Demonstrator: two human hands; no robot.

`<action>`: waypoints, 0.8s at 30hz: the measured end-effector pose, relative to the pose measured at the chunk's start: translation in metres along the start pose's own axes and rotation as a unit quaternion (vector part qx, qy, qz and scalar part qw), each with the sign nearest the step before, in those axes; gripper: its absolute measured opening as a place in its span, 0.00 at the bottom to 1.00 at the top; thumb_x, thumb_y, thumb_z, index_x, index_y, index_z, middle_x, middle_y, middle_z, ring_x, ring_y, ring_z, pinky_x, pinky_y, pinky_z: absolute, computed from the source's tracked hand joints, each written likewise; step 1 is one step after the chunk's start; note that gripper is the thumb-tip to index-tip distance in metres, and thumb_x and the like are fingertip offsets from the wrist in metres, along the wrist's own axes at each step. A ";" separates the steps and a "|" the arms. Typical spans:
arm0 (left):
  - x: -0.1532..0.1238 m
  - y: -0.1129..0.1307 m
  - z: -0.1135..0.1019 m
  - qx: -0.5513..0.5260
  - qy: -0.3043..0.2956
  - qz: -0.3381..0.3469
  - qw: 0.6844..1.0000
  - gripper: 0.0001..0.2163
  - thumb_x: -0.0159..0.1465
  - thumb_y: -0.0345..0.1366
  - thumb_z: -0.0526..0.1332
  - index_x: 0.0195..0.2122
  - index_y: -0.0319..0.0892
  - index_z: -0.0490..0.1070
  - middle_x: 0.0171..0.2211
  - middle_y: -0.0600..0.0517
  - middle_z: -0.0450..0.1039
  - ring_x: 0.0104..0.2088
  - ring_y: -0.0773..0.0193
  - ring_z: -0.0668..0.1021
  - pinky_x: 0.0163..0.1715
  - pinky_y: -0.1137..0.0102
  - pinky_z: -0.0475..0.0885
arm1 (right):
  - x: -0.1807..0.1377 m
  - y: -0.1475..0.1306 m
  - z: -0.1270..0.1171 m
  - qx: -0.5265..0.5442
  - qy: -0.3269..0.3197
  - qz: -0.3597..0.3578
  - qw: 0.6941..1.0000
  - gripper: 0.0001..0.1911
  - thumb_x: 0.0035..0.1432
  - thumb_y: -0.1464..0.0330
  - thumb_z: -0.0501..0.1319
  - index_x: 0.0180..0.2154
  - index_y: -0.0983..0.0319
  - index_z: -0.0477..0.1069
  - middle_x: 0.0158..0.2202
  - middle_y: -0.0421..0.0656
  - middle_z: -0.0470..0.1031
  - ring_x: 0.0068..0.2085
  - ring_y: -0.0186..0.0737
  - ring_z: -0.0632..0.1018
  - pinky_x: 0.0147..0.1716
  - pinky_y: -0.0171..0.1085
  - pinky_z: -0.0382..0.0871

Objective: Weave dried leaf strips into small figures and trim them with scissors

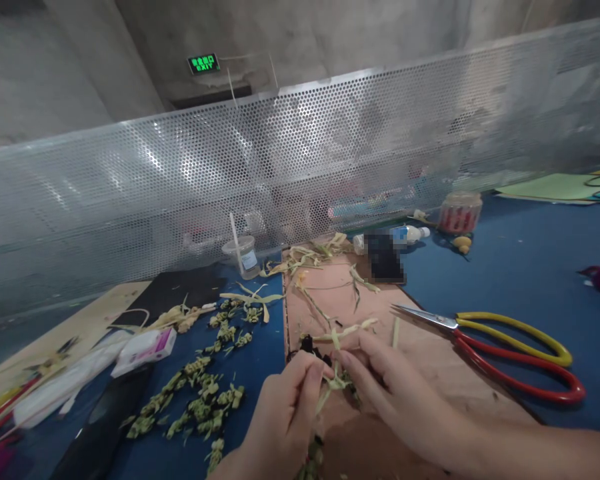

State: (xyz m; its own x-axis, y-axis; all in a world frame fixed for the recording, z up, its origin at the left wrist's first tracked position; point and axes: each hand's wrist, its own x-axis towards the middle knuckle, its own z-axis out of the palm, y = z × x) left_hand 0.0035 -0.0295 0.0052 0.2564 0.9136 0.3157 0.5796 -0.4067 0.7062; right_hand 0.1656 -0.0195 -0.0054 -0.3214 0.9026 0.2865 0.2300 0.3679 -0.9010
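Observation:
Both hands meet over a tan board, pinching pale green plant strips point(336, 339) that look like dried husk or leaf. My left hand point(291, 400) has thumb and forefinger pressed together on the lower part of the strips. From the right, my right hand point(380, 370) pinches the same piece, thumb and fingers closed. A dark bit point(307, 345) shows just behind my left fingers. Beneath the hands, part of a knotted green strand point(311, 460) lies near the bottom edge. The exact knot between my fingertips is partly hidden.
Scissors point(455, 325) with yellow and red handles lie right of my hands. Knotted green strands point(200, 387) spread over the blue cloth at left. Behind stand a lidded cup point(247, 260), loose strips point(315, 255), a bottle point(407, 234), a clear jar point(460, 212) and a perforated metal screen point(205, 167).

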 end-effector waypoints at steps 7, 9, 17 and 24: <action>-0.002 -0.003 -0.001 0.092 -0.015 0.067 0.993 0.14 0.65 0.37 0.45 0.28 0.45 0.68 0.18 0.55 0.69 0.18 0.68 0.71 0.20 0.78 0.63 | -0.004 0.003 0.003 -0.033 -0.006 0.004 0.999 0.10 0.64 0.64 0.45 0.33 0.59 0.59 0.24 0.36 0.62 0.24 0.32 0.64 0.22 0.31 0.57; -0.002 -0.004 -0.001 0.106 -0.019 0.079 0.991 0.14 0.65 0.36 0.45 0.28 0.45 0.67 0.18 0.55 0.69 0.18 0.68 0.72 0.20 0.78 0.63 | -0.001 0.003 0.000 -0.118 -0.007 -0.042 0.992 0.10 0.64 0.67 0.44 0.33 0.60 0.60 0.25 0.38 0.65 0.26 0.34 0.66 0.23 0.32 0.58; -0.001 -0.006 0.000 0.123 -0.018 0.067 0.990 0.14 0.65 0.35 0.43 0.25 0.44 0.63 0.15 0.58 0.63 0.16 0.70 0.68 0.18 0.78 0.60 | 0.011 0.001 -0.011 -0.392 0.009 -0.231 0.891 0.09 0.59 0.74 0.47 0.29 0.62 0.63 0.26 0.43 0.69 0.28 0.39 0.68 0.26 0.36 0.57; -0.001 -0.009 0.001 0.153 -0.055 0.097 0.982 0.14 0.66 0.36 0.43 0.28 0.45 0.64 0.16 0.57 0.65 0.17 0.69 0.70 0.19 0.77 0.59 | 0.007 0.004 -0.002 -0.251 0.039 -0.138 0.957 0.07 0.60 0.72 0.47 0.30 0.60 0.57 0.23 0.37 0.64 0.24 0.33 0.65 0.23 0.31 0.54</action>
State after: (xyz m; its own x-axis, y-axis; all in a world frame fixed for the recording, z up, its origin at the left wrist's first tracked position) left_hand -0.0012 -0.0266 -0.0026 0.4563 0.8208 0.3437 0.7128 -0.5684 0.4110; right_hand 0.1662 -0.0114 -0.0059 -0.3682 0.7619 0.5329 0.5649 0.6385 -0.5227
